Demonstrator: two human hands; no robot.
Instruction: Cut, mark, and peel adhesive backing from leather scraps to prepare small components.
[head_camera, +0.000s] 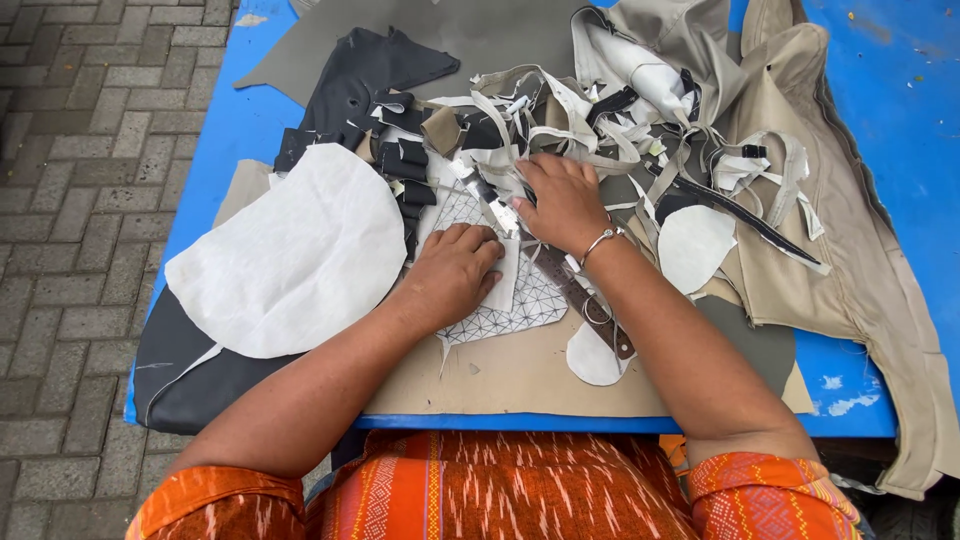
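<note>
Both hands rest palm-down and close together on a blue table (230, 120): the left hand (455, 270) presses flat on one white patterned fabric piece (520, 305), while the right hand (562, 200) lies with spread fingers on a heap of scraps (560, 110), gripping nothing. One pair of scissors (560, 275) lies between them. One large white oval piece (290, 255) sits to the left, two smaller white rounded pieces (693, 245) to the right.

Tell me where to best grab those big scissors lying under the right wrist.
Probably by the looped handles. The scissors lie diagonally, blades pointing up-left under the right hand, handles toward the table's near edge. The handle end looks exposed beside the forearm, so come from the near right side, fingers through the loops.
</note>
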